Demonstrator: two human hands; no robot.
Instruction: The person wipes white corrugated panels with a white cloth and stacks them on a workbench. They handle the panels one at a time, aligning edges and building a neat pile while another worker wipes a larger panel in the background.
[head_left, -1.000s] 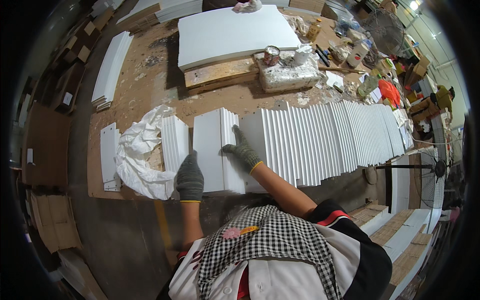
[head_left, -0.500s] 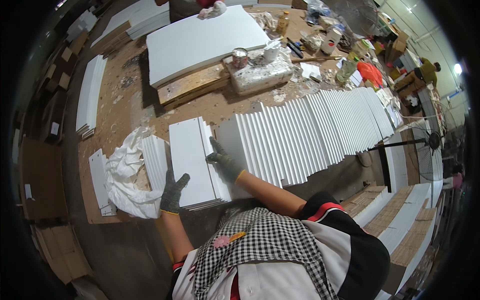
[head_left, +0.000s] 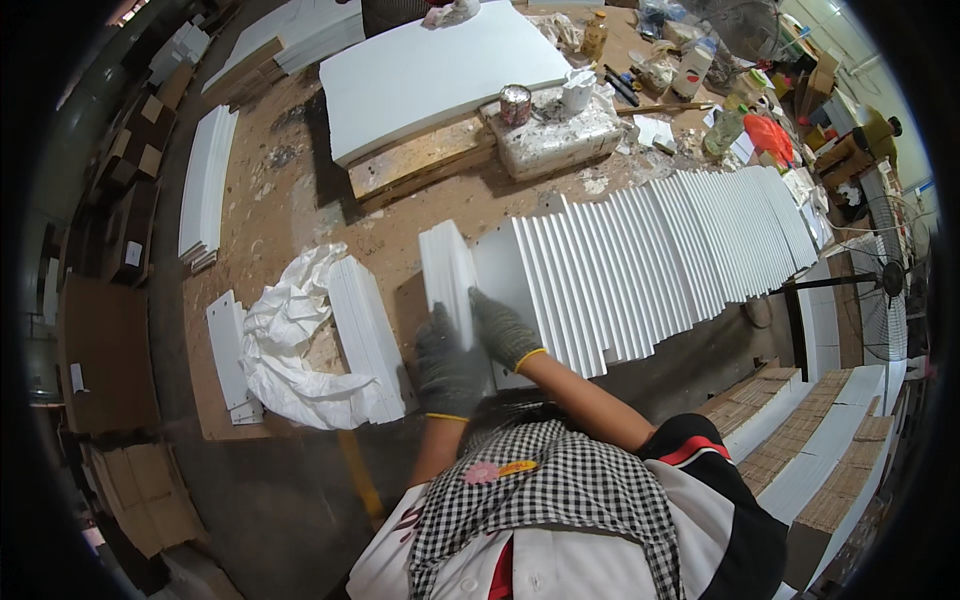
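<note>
Between my hands stands a small stack of white boards (head_left: 447,262), tipped up on its long edge. My left hand (head_left: 447,368), in a dark grey glove with a yellow cuff, presses the stack's left side and is slightly blurred. Against the right side, my right hand (head_left: 503,330) in a matching glove holds the stack too. Just right of it a long row of white panels (head_left: 620,270) leans in overlapping steps. To the left, another stack of white boards (head_left: 368,335) stands on edge beside a crumpled white cloth (head_left: 290,340).
Farther back, a large white panel stack (head_left: 440,80) lies on a wooden block (head_left: 420,160). A paint-stained white block (head_left: 555,135) carries a tin (head_left: 515,105) and a cup (head_left: 577,90). A standing fan (head_left: 885,278) is at the right; bottles and clutter fill the far right.
The boards that lay nearly flat between my hands are now upright on edge and farther right. My left hand has moved right, closer to my right hand. The view has shifted slightly.
</note>
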